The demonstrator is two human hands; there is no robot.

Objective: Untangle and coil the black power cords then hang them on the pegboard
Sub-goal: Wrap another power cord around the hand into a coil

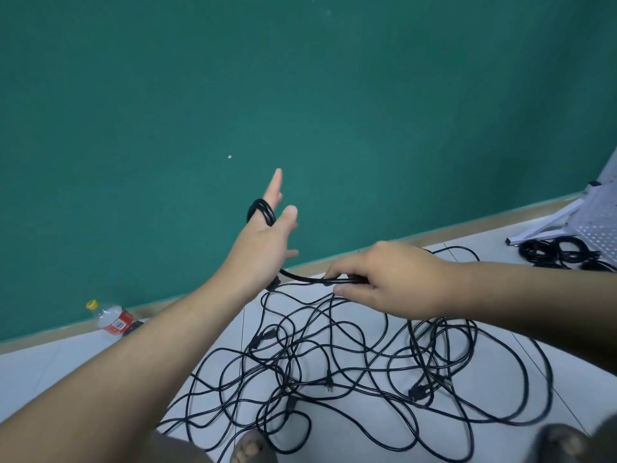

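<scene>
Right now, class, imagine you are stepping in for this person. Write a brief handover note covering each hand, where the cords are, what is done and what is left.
Left hand: raised, fingers straight, with a few turns of black cord looped round them.
Right hand: pinches the strand that leads off those loops, just above the floor.
Tangle: spread on the tiled floor below both hands.
Done: several coiled cords lie at the foot of the pegboard, not hung.
Left: finish this coil, untangle and coil the rest, and hang them all.
</scene>
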